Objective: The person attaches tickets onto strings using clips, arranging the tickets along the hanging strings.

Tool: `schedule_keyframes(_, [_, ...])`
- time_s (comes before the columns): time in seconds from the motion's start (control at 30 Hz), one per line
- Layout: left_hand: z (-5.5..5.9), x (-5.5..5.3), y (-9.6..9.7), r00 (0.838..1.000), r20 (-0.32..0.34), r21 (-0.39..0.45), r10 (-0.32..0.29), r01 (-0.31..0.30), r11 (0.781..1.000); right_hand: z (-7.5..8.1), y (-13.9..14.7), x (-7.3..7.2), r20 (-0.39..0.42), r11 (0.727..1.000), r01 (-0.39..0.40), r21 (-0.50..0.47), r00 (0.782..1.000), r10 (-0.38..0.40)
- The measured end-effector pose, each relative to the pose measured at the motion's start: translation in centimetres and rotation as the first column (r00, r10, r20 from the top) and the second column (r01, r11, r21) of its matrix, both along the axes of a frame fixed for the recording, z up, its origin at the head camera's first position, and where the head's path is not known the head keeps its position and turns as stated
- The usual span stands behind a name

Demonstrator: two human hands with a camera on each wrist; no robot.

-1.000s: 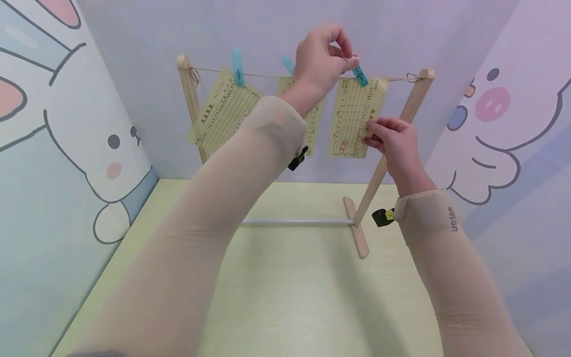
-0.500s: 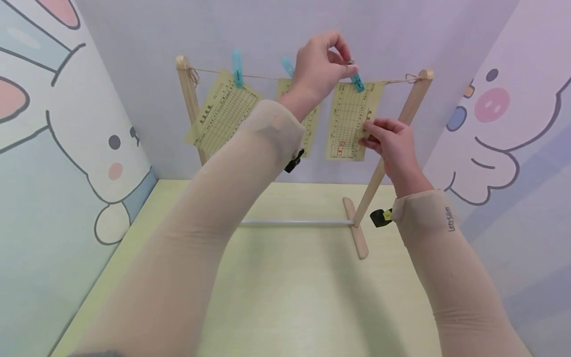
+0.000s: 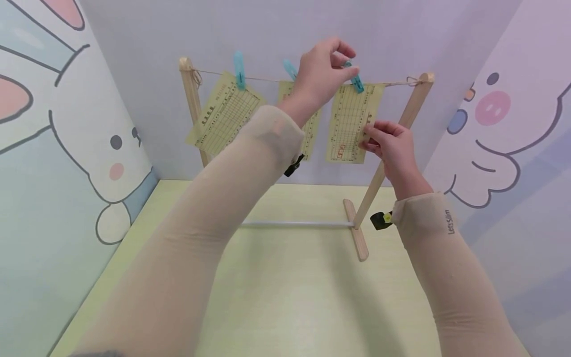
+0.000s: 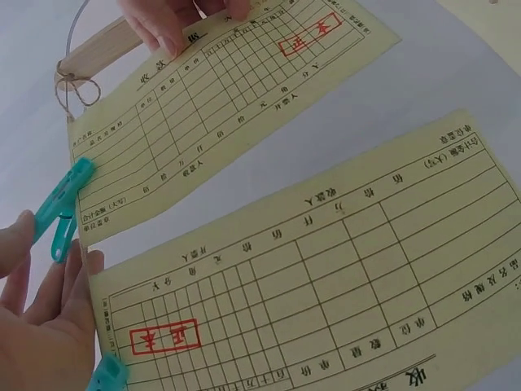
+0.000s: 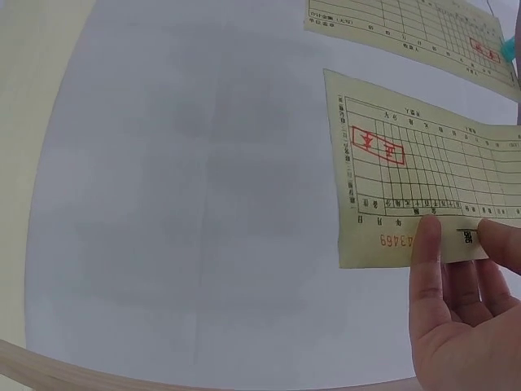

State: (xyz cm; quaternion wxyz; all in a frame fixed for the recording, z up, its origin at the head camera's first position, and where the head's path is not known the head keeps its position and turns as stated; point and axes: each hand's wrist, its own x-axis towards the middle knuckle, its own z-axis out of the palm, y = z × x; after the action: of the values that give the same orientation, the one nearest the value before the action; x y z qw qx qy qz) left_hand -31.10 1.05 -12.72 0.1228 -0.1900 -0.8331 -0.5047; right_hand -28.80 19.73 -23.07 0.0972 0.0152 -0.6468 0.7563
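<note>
My left hand is at the right-hand turquoise clothespin, which sits on the twine at the top of the right receipt slip. In the left wrist view the clothespin's handles are spread; the thumb lies at one handle's end, and the fingers are loosely parted beside the other. My right hand pinches this slip's right edge between thumb and fingers, as the right wrist view shows on the slip. A middle slip hangs partly behind my left arm, under another clothespin.
A tilted slip hangs at the left from a clothespin. The twine runs between two wooden posts. A pale rod joins the stand low down, over the light yellow tabletop. Walls with cartoon drawings stand around.
My left hand has come down slightly, and its fingers have loosened around the clothespin. The clothespin and slip sit a little lower and further left. The right hand keeps its pinch.
</note>
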Motion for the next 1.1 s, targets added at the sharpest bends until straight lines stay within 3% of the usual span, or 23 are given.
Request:
schedule_keyframes(0.7, [-0.4, 0.1, -0.2, 0.999, -0.040, -0.040, -0.008, 0.007, 0.999, -0.5, -0.1, 0.0, 0.004, 1.000, 0.001, 0.008, 1.000, -0.001])
schedule_keyframes(1.1, [-0.3, 0.1, -0.3, 1.000, -0.023, -0.053, -0.020, 0.019, 0.998, -1.1, -0.3, -0.2, -0.005, 1.000, -0.007, 0.019, 1.000, 0.007])
